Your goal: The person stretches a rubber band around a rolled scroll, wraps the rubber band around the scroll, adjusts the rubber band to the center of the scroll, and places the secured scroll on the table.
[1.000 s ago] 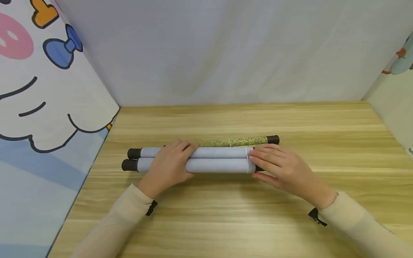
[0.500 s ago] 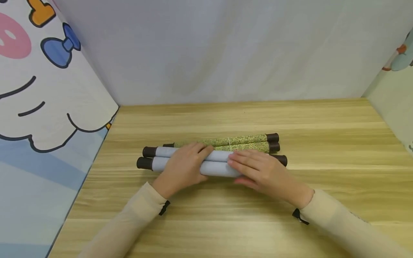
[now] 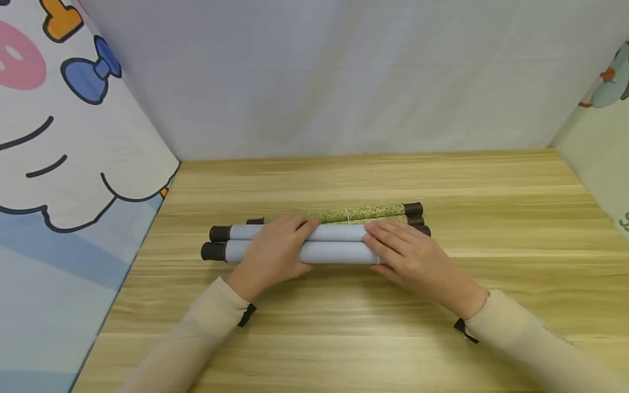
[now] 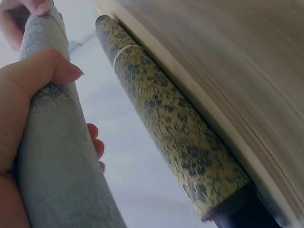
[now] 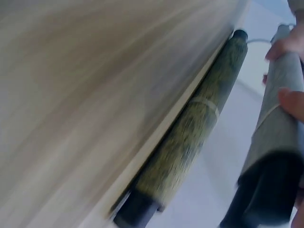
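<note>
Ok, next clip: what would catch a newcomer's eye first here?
Two hands meeting on a pair of grey-blue scrolls at the middle of the wooden table: the left hand curls over their middle and the right hand grips their right end. Just behind lie green patterned scrolls with dark end caps. A cartoon backdrop fills the left side.

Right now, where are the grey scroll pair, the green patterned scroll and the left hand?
grey scroll pair (image 3: 339, 243), head view, bare middle between the hands.
green patterned scroll (image 3: 373, 211), head view, right part of its roll.
left hand (image 3: 275, 254), head view, back of the hand.
</note>
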`<state>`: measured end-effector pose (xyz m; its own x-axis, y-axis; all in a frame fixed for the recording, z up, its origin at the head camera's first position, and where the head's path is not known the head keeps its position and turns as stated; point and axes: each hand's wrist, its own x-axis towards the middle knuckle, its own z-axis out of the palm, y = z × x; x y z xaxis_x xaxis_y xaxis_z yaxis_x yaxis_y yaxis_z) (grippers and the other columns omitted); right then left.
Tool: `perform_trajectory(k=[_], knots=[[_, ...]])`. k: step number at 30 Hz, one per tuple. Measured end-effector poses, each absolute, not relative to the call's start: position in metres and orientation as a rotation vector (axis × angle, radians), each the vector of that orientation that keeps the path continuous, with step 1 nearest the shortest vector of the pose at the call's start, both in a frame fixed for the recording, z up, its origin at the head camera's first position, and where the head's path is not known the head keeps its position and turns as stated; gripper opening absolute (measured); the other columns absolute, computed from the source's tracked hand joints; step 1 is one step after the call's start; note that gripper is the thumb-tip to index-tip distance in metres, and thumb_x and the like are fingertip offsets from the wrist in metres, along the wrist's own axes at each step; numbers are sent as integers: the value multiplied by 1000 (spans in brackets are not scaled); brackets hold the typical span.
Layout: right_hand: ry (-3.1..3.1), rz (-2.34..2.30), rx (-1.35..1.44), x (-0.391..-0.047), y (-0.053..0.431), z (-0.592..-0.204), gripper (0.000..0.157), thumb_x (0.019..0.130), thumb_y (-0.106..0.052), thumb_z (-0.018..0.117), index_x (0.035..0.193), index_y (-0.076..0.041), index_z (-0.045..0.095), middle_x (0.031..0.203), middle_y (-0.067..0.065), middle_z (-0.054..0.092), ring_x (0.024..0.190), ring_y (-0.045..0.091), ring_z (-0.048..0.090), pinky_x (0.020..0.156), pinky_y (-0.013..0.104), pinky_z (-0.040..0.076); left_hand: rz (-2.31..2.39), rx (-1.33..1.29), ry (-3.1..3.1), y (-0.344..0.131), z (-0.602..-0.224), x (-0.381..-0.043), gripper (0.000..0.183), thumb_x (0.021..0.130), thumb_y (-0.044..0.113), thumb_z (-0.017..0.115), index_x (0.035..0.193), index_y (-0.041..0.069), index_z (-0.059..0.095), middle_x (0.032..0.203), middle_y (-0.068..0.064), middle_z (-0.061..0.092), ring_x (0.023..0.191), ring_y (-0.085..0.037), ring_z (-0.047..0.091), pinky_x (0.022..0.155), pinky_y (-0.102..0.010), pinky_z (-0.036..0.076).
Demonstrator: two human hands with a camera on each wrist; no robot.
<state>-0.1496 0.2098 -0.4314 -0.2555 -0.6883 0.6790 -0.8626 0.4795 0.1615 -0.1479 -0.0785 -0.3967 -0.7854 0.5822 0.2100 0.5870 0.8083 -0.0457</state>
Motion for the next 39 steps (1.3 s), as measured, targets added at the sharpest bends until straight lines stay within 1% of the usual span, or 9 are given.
perform_trajectory(k=[5,7,11,15,18,23,25,33,39], knots=[[-2124,357,1279,-150,205,-429,60,86,-43,72,130,-3,64,131,12,67,119,30,65,100,44,53,-51,-881,-2831,-77,-400,-149,85,63,42,91,136,11,59,121,-6,66,111,-24,64,92,-38,57],[-2146,380,1241,-151,212,-426,62,85,-43,73,131,-2,62,131,14,67,120,31,64,101,45,52,-58,-831,-2860,-80,-400,-150,85,64,42,91,136,13,59,123,-5,66,114,-24,64,94,-39,56],[-2078,315,1225,-154,217,-425,48,100,-36,55,123,4,66,123,18,70,111,34,68,96,48,54,-40,-790,-2876,-85,-397,-150,82,64,41,92,134,14,60,122,-4,66,114,-22,64,95,-38,56],[-1991,262,1276,-153,201,-427,49,106,-35,41,116,4,70,118,17,72,106,32,70,92,44,57,-19,-889,-2826,-75,-396,-152,81,64,41,91,133,11,60,118,-4,67,109,-22,64,94,-36,56],[-2017,266,1292,-149,188,-427,42,98,-36,60,120,0,70,121,14,71,110,29,69,96,41,56,-9,-942,-2806,-63,-397,-153,80,66,42,89,133,10,60,118,-5,67,109,-22,64,96,-35,55],[-2278,218,1187,-147,188,-423,83,73,-44,85,139,-4,55,136,13,63,124,30,61,104,44,51,-16,-888,-2817,-56,-398,-153,82,64,44,90,132,11,60,117,-4,67,109,-21,65,94,-34,56],[-2358,155,1124,-148,193,-422,92,69,-44,88,143,-3,50,136,14,62,123,32,60,104,45,50,-27,-874,-2809,-57,-397,-153,83,62,43,92,133,12,60,117,-4,67,108,-21,65,93,-35,56],[-2287,160,1089,-156,220,-427,92,63,-31,92,139,0,52,126,17,66,113,33,64,98,46,52,-55,-887,-2847,-90,-391,-155,89,70,39,89,146,16,48,124,-6,64,113,-27,64,95,-44,55],[-2260,190,1096,-159,232,-432,90,60,-25,93,137,3,54,125,18,67,111,35,64,95,47,53,-116,-803,-2837,-126,-396,-156,81,62,32,92,133,12,57,116,-6,67,107,-27,65,92,-44,55]])
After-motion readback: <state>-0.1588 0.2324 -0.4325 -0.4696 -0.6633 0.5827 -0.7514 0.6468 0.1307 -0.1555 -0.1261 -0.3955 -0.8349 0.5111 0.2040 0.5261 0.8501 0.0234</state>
